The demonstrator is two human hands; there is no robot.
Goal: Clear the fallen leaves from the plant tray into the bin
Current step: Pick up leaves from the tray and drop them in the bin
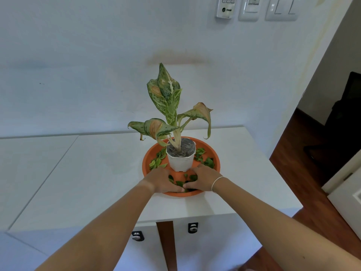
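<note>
Obs, head view: orange plant tray (215,163) sits on white cabinet top (97,173), near its right end. White pot (180,160) w/ speckled plant (170,106) stands upright approx. in tray centre.

Fallen leaves in 3 patches inside tray: left of pot (157,160), right of pot (204,158), and front of pot (181,181) betw. the 2 hands.

Left hand (162,181) lies palm-down in front-left part of tray, fingers together, tips pointing inward toward front patch. Right hand (202,178) mirrors it on front-right, fingers together; thin white band (217,181) on wrist. Thumbs nearly meet at near rim. Both hands cup around front leaves, touching them; cannot tell if any leaf is actually pinched – undersides hidden.

Both forearms bare, reaching fwd over cabinet edge.

Bin: not visible in this view.

Bkgd: wall switches (281,8) and a wall-mounted remote (225,6) upper right; 2 dark handles (137,235) on cabinet front; wood floor (304,173) at right.
</note>
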